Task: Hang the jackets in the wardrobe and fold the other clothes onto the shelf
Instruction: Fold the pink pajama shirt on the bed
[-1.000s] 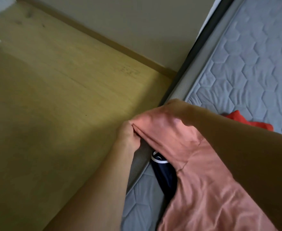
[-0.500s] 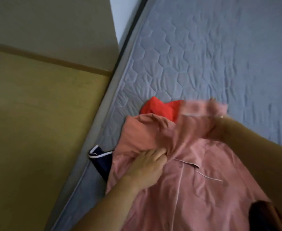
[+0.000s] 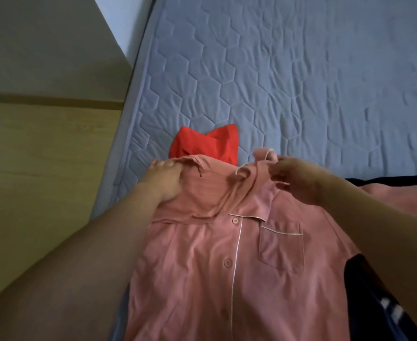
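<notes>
Your left hand (image 3: 164, 179) fingers grip the soft pink pajama shirt (image 3: 202, 262) at its shoulder; your right hand (image 3: 297, 177) pinches its piped collar. Just beyond your fingers, crumpled red cloth (image 3: 206, 142) lies on the quilted mattress (image 3: 301, 82).

Dim, soft indoor light with no glare; the mattress (image 3: 288, 77) is the most evenly lit surface; left of the mattress the floor (image 3: 42, 168) lies in dull shadow; straight lines bow near the edges; the right hand (image 3: 298, 179) is slightly motion-blurred.

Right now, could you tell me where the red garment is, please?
In the head view the red garment lies on the grey mattress, just beyond the pink shirt collar, nearer the left hand.
</notes>
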`<action>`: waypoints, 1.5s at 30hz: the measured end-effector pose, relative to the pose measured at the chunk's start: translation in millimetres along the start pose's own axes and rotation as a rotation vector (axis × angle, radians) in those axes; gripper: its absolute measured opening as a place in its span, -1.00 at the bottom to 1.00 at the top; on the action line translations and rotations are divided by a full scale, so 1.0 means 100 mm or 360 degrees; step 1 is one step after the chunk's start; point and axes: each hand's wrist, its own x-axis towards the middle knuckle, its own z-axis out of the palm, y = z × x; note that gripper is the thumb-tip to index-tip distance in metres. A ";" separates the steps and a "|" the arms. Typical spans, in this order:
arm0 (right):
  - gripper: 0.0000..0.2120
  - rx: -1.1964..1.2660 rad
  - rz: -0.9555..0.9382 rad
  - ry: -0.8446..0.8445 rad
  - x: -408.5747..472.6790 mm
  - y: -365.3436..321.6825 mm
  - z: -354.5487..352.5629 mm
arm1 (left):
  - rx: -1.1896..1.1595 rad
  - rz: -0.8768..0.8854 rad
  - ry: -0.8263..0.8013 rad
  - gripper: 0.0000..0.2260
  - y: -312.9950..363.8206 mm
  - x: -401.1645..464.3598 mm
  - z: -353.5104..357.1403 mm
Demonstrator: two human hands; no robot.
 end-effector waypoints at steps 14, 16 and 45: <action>-0.72 -0.0096 0.0428 0.0260 -0.30 0.64 -0.41 | 0.0167 -0.0120 0.0159 -0.75 -0.14 -0.01 -0.18; -0.84 -0.0622 0.0385 0.0240 -0.26 0.63 -0.25 | 0.0257 -0.0091 0.0215 -0.70 -0.14 0.00 -0.16; -0.44 -0.0323 0.0109 0.1270 0.15 0.93 -0.60 | 0.0382 0.0765 0.0020 -0.73 0.53 -0.69 0.19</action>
